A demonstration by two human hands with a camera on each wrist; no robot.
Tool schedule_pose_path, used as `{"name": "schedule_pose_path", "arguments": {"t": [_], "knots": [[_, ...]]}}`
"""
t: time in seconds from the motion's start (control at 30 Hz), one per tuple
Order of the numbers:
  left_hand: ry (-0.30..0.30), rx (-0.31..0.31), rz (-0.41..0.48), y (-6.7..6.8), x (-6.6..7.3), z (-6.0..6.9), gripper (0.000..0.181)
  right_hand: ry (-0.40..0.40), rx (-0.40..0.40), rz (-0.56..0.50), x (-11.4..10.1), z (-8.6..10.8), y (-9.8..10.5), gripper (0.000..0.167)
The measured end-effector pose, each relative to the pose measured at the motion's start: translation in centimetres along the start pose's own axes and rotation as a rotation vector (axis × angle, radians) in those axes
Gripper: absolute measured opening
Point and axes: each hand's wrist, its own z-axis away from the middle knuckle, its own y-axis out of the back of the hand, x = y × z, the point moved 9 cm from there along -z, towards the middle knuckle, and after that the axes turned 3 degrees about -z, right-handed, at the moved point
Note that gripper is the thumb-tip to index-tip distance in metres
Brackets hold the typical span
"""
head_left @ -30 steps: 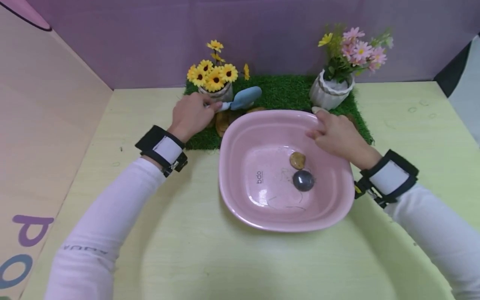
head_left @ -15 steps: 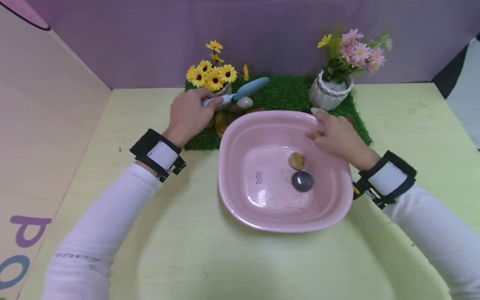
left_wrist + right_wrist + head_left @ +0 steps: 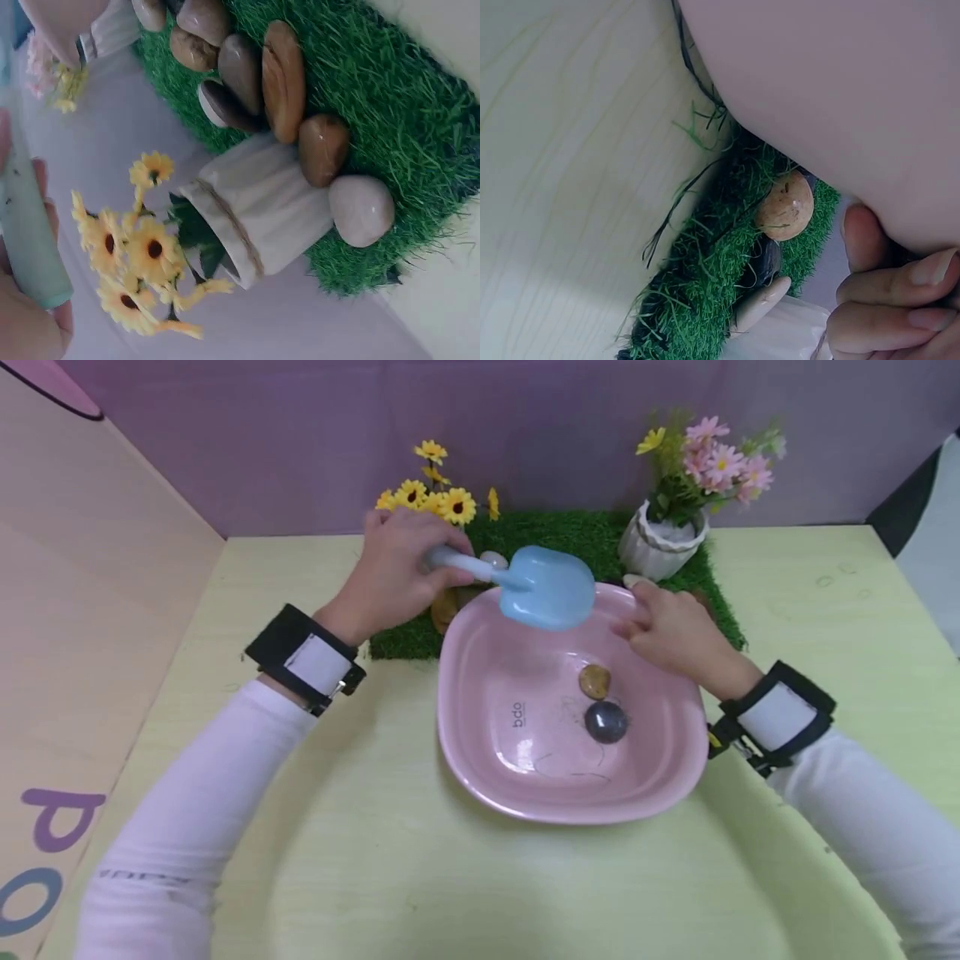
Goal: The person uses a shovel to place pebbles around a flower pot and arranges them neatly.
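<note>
My left hand (image 3: 401, 568) grips the pale handle of a small light-blue toy shovel (image 3: 551, 589) above the far left rim of a pink basin (image 3: 517, 793). The blade's broad side shows, with no stone visible on it. In the left wrist view the handle (image 3: 34, 240) lies in my curled fingers. My right hand (image 3: 678, 635) holds the basin's far right rim, fingers curled over the edge in the right wrist view. Inside the basin lie a tan stone (image 3: 595, 681) and a dark grey stone (image 3: 606, 722).
Behind the basin lies a green turf mat (image 3: 405, 97) bearing several stones (image 3: 283, 82). A pot of yellow flowers (image 3: 262, 202) stands at its left, partly behind my left hand. A white pot of pink flowers (image 3: 662, 539) stands at the right. A purple wall (image 3: 555, 435) closes the back.
The shovel has come from beside the yellow flower pot toward the basin, its blade turning from edge-on to broadside. My right hand and the basin have stayed put.
</note>
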Motion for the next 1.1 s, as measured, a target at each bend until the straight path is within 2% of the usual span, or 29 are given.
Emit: {"name": "schedule_pose_path", "arguments": {"t": [0.1, 0.17, 0.27, 0.33, 0.57, 0.8, 1.0, 1.1], "knots": [[-0.096, -0.025, -0.083, -0.6, 1.5, 0.1, 0.024, -0.003, -0.001, -0.001, 0.0, 0.1, 0.0, 0.022], [-0.148, -0.021, -0.127, -0.9, 2.4, 0.3, 0.021, -0.002, -0.002, -0.006, 0.0, 0.1, 0.0, 0.021], [-0.192, -0.017, -0.174, -1.1, 3.6, 0.4, 0.017, -0.001, -0.006, -0.013, -0.1, 0.1, -0.1, 0.020], [-0.199, -0.026, -0.200, -1.4, 4.2, 0.4, 0.017, -0.001, -0.010, -0.017, -0.1, 0.1, -0.1, 0.020], [-0.180, -0.165, -0.350, -3.1, 5.9, 0.2, 0.021, -0.004, -0.016, -0.025, -0.1, 0.0, -0.2, 0.021], [-0.139, -0.272, -0.443, -4.5, 7.0, -1.0, 0.017, -0.006, -0.014, -0.024, 0.0, 0.0, -0.1, 0.023], [-0.099, -0.286, -0.506, -5.2, 7.5, -1.5, 0.020, -0.004, -0.014, -0.027, 0.0, 0.0, -0.1, 0.023], [-0.065, -0.299, -0.506, -5.8, 7.6, -1.4, 0.023, -0.006, -0.018, -0.028, 0.0, 0.0, -0.1, 0.022]]}}
